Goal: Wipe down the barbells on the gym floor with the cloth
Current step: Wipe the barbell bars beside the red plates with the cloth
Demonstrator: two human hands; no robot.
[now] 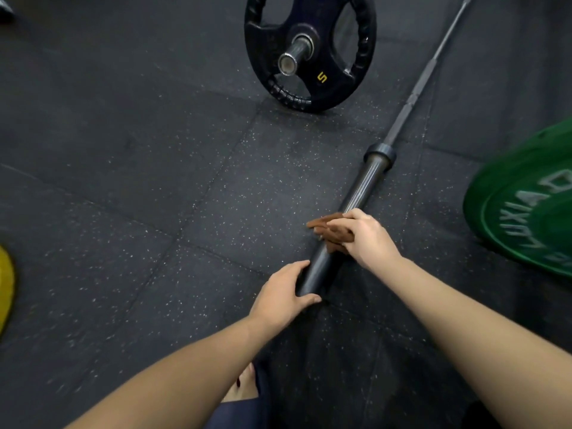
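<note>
A long dark steel barbell (pixel 365 187) lies on the rubber gym floor, running from the lower middle up to the top right. My left hand (pixel 283 297) grips the near end of its thick sleeve. My right hand (pixel 366 238) presses a brown cloth (pixel 329 232) around the sleeve a little further up. A second barbell end (pixel 294 55) with a black 5 plate (pixel 311 51) stands at the top middle.
A green bumper plate (pixel 526 205) lies at the right, close to the barbell. A yellow plate edge (pixel 6 286) shows at the far left. My bare foot (pixel 243 383) and dark trouser leg sit at the bottom middle. Speckled black floor tiles spread to the left.
</note>
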